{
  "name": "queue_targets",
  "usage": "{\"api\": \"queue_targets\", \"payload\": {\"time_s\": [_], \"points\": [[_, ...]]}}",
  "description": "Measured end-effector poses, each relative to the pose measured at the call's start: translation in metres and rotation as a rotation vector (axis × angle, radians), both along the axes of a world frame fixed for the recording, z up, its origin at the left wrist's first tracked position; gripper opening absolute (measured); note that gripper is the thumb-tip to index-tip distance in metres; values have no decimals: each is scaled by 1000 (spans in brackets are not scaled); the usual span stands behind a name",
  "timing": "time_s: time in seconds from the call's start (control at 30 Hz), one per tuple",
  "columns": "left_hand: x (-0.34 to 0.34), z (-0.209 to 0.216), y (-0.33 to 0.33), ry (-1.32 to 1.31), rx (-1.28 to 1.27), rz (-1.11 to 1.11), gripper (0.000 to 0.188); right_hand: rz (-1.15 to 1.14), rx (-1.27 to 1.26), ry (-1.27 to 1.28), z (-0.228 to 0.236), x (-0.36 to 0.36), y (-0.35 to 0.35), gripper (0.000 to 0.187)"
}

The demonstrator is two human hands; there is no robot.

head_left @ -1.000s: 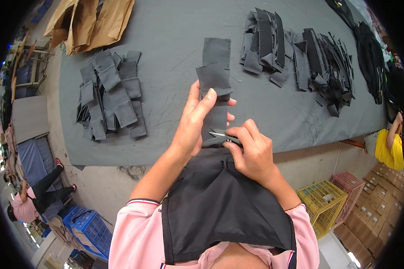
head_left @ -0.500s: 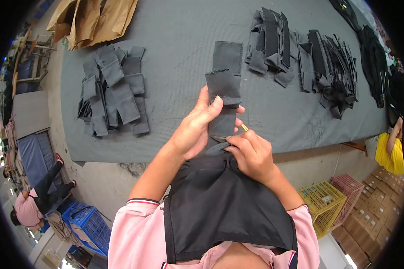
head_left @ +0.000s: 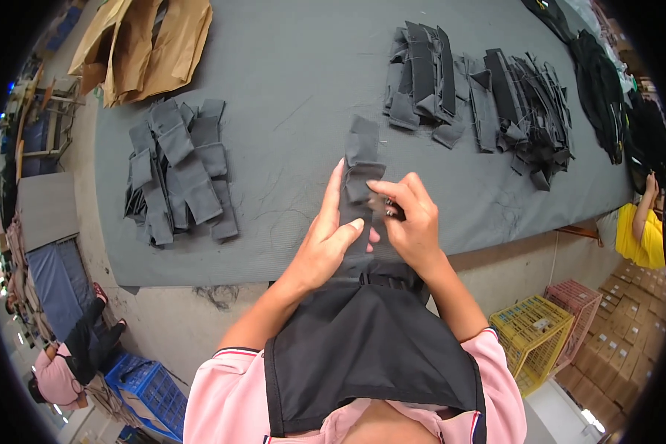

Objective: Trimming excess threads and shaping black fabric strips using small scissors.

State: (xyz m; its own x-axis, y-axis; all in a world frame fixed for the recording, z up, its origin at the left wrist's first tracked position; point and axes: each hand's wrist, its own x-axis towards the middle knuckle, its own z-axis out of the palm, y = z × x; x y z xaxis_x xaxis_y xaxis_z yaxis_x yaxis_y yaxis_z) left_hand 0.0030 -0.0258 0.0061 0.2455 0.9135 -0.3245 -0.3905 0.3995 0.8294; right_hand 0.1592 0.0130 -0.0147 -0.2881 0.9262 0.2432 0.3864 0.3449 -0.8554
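Note:
My left hand (head_left: 323,243) is closed on a dark grey fabric strip (head_left: 362,139), thumb on top and other fingertips showing past its right edge. The strip points away from me, with folded, stitched-looking sections along it. My right hand (head_left: 416,226) is at the strip's right edge, thumb and forefinger pinched close to a fold. Tucked in that hand is a small pair of thread snips (head_left: 382,206), blurred by motion and partly hidden by the fingers.
A heap of grey fabric strips (head_left: 176,166) lies left on the grey-covered table (head_left: 288,140), below a brown paper bag (head_left: 152,55). More strip bundles (head_left: 429,74) lie far right. Yellow (head_left: 529,333) and blue crates (head_left: 148,392) stand below. Other people are at both sides.
My right hand has moved from the strip's near end up along its right edge. The strip's far sections have shifted nearer, and my left hand has slid lower on it.

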Motion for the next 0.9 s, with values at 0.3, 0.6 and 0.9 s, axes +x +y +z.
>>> {"api": "queue_targets", "payload": {"time_s": [0.3,0.6,0.9], "points": [[2,-13,-16,-101,-138,62,54,-153,-819,983,16,-10,17,8],[-9,-2,16,951,951,8,33,56,-1023,750,-17,-23,37,12],[-22,-34,2,514,467,149,31,-90,18,-84,22,13,-28,30]]}}
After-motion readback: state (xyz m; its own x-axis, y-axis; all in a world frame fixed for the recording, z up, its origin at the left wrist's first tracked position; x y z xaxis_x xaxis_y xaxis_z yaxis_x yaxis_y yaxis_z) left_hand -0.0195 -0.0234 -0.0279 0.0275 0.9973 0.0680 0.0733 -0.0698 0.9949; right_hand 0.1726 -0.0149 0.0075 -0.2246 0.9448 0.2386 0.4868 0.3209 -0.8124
